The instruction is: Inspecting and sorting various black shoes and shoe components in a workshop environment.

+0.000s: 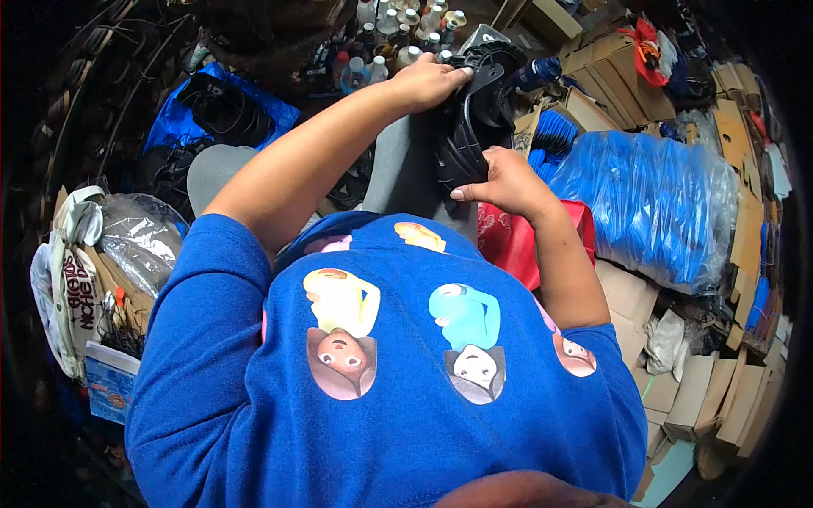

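Note:
A bundle of glossy black curved pieces [474,135], like stacked shoe uppers or straps, rests over my grey-clad leg [402,165]; I cannot make out their exact kind. My left hand [430,85] grips its far end from the left, with the thumb on top. Around the near right end closes my right hand [512,179], thumb pointing left across the lower edge. The fingers of both hands are partly hidden behind the black pieces. Just beyond the bundle's right side lies a dark blue cylindrical thing [538,74].
Several bottles [406,34] stand at the far side. Plastic-wrapped blue pieces [652,207] lie at right, beside a red bag [521,245]. Cardboard pieces [605,72] are stacked far right. A blue bag [169,118] with black pieces sits at left, above a clear plastic bag [144,233].

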Demonstrator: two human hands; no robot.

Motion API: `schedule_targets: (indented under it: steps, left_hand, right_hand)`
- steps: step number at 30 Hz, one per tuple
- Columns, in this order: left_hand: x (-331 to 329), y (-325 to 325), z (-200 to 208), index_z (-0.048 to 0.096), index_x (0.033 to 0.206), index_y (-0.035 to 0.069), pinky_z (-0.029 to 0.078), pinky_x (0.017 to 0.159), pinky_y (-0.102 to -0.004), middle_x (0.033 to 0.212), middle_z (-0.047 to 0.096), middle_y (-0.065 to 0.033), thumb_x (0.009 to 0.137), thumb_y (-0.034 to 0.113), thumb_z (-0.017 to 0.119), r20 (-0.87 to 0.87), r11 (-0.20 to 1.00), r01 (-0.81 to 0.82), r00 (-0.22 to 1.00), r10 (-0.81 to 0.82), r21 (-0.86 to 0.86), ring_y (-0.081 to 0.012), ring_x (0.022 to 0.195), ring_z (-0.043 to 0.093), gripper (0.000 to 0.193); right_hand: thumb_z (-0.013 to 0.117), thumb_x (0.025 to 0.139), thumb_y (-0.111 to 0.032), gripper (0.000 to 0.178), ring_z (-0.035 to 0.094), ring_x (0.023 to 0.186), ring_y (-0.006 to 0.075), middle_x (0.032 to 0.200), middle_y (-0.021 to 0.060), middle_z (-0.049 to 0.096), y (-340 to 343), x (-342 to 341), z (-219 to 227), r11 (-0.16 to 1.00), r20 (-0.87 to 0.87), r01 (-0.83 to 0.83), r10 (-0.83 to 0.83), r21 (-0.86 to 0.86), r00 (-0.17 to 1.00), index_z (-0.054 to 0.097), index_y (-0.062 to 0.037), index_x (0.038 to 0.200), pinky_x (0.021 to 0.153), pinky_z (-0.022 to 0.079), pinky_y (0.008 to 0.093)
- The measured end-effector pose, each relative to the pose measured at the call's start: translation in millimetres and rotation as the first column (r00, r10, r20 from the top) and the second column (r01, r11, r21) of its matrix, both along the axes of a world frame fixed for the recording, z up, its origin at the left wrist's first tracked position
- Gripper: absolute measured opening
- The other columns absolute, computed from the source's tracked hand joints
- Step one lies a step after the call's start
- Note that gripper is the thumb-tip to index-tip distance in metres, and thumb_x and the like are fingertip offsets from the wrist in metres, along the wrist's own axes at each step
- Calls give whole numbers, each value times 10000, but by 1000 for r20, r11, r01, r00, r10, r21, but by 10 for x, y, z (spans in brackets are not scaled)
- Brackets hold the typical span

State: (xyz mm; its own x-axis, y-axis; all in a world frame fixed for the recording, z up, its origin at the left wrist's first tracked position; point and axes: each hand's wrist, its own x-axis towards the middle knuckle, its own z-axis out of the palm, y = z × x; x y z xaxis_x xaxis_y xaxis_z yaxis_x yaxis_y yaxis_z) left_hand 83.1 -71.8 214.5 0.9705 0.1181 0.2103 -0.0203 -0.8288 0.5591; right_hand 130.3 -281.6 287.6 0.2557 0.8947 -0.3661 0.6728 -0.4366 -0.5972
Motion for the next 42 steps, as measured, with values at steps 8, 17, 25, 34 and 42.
schedule_targets:
  steps: [8, 17, 25, 34, 42]
  left_hand:
    - [-125, 45, 175, 620, 927, 70, 360, 523, -262, 791, 586, -34, 842, 453, 483, -353, 364, -363, 931, 99, -857, -117, 529, 489, 415]
    - [156, -61, 182, 587, 1112, -3, 386, 863, -323, 1051, 593, -151, 817, 651, 410, -496, 666, -444, 859, 127, -599, -221, 964, 537, 739]
    - [-74, -193, 66, 585, 945, 55, 458, 768, -352, 881, 636, -88, 865, 384, 520, -233, -344, -188, 968, 95, -920, -173, 833, 605, 345]
    - [-273, 909, 1177, 613, 975, 73, 436, 665, -297, 861, 634, -44, 834, 445, 552, -78, 659, -218, 969, 235, -720, -166, 739, 588, 403]
    - [-816, -94, 1149, 576, 876, -12, 442, 609, -337, 690, 538, -137, 803, 271, 622, -37, 945, -40, 999, 30, -325, -258, 621, 518, 296]
  right_hand:
    - [784, 605, -248, 389, 589, 790, 289, 815, 156, 616, -52, -48, 69, 999, 187, -27, 31, -22, 982, 636, -11, 876, 728, 460, 331]
    - [795, 545, -206, 491, 582, 885, 302, 913, 122, 609, -65, -53, 106, 987, 242, -152, 134, 57, 961, 594, -58, 967, 766, 461, 355]
    - [777, 549, -329, 386, 605, 817, 337, 786, 129, 641, -13, -107, 333, 1000, -24, -1, 1, -4, 1000, 629, -60, 783, 730, 428, 466]
    - [732, 586, -410, 429, 616, 785, 326, 730, 146, 632, 249, -345, 407, 935, 385, -218, 317, -281, 866, 617, -35, 759, 715, 451, 436]
    - [728, 626, -233, 444, 584, 905, 303, 963, 148, 602, 179, -401, 392, 933, 98, -118, 90, 340, 991, 554, -34, 982, 763, 457, 406]
